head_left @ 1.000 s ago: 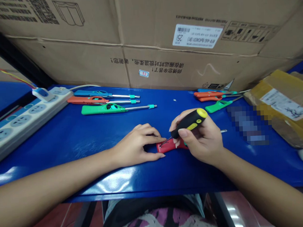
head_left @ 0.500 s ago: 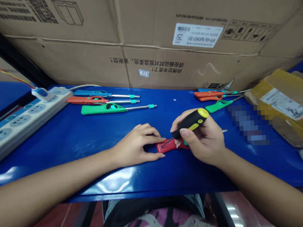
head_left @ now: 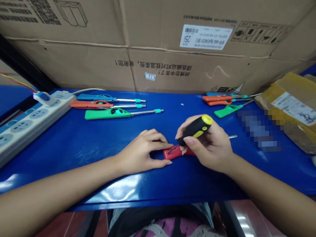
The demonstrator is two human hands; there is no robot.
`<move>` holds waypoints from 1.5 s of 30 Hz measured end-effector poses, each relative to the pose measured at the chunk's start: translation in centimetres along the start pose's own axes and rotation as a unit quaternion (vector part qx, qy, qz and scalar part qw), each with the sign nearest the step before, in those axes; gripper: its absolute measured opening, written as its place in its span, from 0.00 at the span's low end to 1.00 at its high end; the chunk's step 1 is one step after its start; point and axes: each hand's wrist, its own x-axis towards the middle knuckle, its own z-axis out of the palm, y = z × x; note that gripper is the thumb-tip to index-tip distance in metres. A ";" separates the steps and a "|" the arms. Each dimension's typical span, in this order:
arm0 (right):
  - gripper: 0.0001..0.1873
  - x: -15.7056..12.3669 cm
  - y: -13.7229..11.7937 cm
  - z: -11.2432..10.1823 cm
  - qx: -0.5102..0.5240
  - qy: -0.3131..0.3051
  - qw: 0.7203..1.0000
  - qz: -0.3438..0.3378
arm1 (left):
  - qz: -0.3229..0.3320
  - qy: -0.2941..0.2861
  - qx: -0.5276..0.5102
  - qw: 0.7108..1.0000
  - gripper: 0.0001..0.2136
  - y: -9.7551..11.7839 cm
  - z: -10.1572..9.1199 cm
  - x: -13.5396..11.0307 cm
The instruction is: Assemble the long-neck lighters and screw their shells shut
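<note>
A red long-necked lighter (head_left: 175,152) lies flat on the blue table, its metal tube poking out beyond my right hand. My left hand (head_left: 146,150) pinches the lighter's handle end between thumb and fingers. In my right hand (head_left: 211,140) is a screwdriver (head_left: 195,131) with a black and yellow handle. Its thin shaft slants down to the left, and the tip meets the red handle near its end. The lighter's middle is hidden beneath my right hand.
At the back left lie blue, orange and green lighters (head_left: 108,113), beside a white power strip (head_left: 29,120). More lighters (head_left: 227,110) lie back right, near a taped carton (head_left: 296,109). A large cardboard box (head_left: 154,38) stands along the back.
My right hand and the screwdriver have shifted slightly left and the handle end has dipped a little. The left hand and the lighter stay in place.
</note>
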 end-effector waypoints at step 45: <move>0.23 3.6 -2.9 -1.6 -0.245 -0.073 0.934 -0.250 | 0.023 0.031 0.004 0.999 0.16 -0.4 0.5 0.2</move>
